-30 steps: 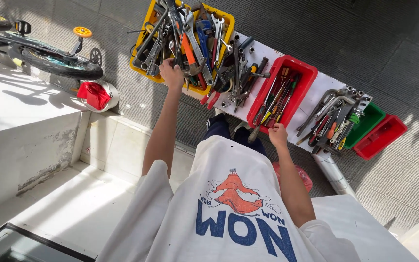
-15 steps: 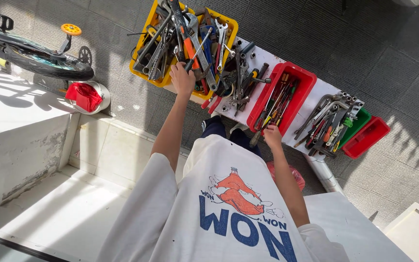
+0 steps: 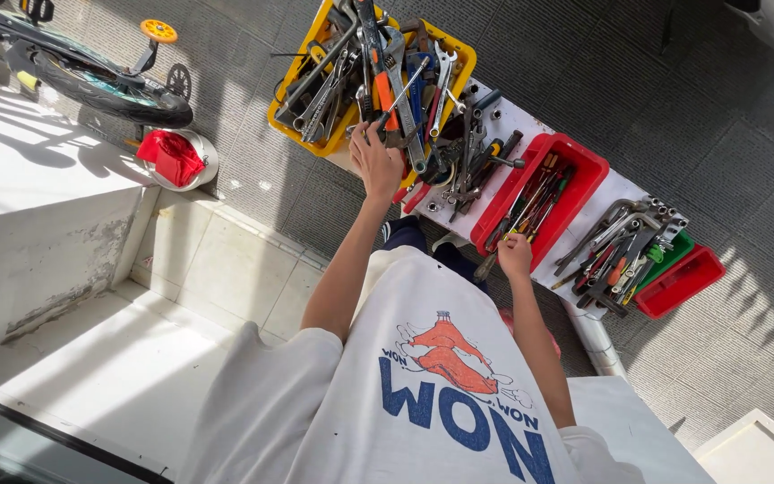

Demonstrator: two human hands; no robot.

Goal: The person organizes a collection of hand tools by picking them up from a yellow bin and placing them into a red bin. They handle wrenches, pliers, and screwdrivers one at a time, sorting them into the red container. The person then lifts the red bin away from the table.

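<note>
The left hand [image 3: 376, 163] reaches out over the near edge of a yellow bin [image 3: 315, 125] heaped with wrenches [image 3: 396, 81]; its fingers curl down among the tools where the bin meets a loose pile of pliers [image 3: 463, 161] on the white board [image 3: 530, 125], but what they close on, if anything, cannot be told from this angle. The wrenches lie just beyond and above the fingertips, some touching them. The right hand [image 3: 514, 255] rests at the near edge of the board, just below a red bin [image 3: 584, 175] of screwdrivers [image 3: 530, 202]; its fingers are bent over a dark tool handle [image 3: 485, 266] that sticks out toward the person, apparently gripping it. Farther right of that hand lie more wrenches beside a smaller red tray [image 3: 687, 282]. Well left of the left hand stands a small bicycle [image 3: 91, 76].
</note>
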